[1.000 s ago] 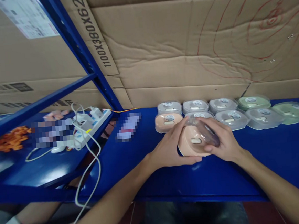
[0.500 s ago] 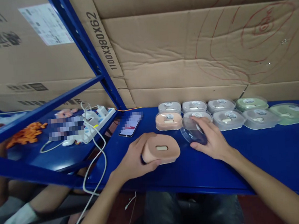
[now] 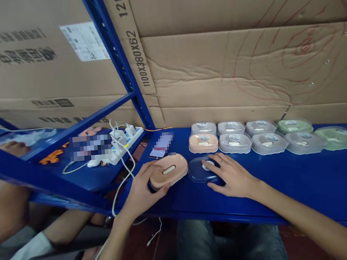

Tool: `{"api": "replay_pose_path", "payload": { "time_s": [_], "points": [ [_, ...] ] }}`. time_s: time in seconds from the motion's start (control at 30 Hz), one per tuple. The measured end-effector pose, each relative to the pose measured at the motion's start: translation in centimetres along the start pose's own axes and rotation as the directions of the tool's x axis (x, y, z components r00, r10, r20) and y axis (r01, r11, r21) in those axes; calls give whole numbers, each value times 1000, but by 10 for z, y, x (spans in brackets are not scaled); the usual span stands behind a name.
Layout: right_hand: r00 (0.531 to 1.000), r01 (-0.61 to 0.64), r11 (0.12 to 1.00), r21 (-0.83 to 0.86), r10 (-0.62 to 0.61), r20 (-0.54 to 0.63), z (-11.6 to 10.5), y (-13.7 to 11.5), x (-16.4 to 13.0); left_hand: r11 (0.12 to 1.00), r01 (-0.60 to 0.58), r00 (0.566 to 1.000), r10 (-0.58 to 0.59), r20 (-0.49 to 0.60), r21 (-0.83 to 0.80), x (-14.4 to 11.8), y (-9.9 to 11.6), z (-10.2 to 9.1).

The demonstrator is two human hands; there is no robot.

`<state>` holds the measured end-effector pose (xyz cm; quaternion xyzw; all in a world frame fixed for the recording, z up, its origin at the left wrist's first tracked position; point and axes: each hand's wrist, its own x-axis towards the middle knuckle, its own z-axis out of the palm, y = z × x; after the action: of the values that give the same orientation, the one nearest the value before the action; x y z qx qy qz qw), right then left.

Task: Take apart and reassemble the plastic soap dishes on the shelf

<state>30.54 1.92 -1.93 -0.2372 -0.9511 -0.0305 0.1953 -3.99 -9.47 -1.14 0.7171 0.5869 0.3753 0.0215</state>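
Note:
My left hand [image 3: 147, 184] is wrapped round a peach-coloured oval plastic box [image 3: 176, 168] with a pale oblong piece in its top, and holds it slightly tilted over the blue table. To its right, a clear plastic lid [image 3: 196, 171] with a round white sticker lies low at the tabletop. My right hand [image 3: 229, 175] grips the lid's right side, fingers on top and thumb at the near edge. Just behind stand lidded boxes in two rows, among them a peach box [image 3: 204, 144], a grey box [image 3: 235, 143] and a green box [image 3: 339, 139].
A phone [image 3: 162, 147] lies behind my left hand. On the left, past a blue metal frame [image 3: 110, 51], are a power strip [image 3: 123, 146] with white cables and some orange pieces [image 3: 52, 155]. Another person's arm [image 3: 9, 207] is there. Cardboard [image 3: 201, 71] stands behind the table.
My right hand has brought the clear lid from the front row down and nearer to me. My left hand has shifted left with the peach box. The camera view has turned slightly.

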Motion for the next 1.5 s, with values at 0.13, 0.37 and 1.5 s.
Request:
{"api": "replay_pose_path", "payload": {
  "time_s": [0.13,0.37,1.5],
  "points": [
    [999,39,998,50,-40,18,2,-1,13,996,-55,985,41,-169,-75,31,14,-3],
    [996,42,998,40,-38,-84,11,0,16,921,-310,942,264,-206,-238,102,69,26],
    [919,-139,896,423,276,-282,-41,49,-86,785,-152,894,368,255,-601,101,109,126]
  ]
}}
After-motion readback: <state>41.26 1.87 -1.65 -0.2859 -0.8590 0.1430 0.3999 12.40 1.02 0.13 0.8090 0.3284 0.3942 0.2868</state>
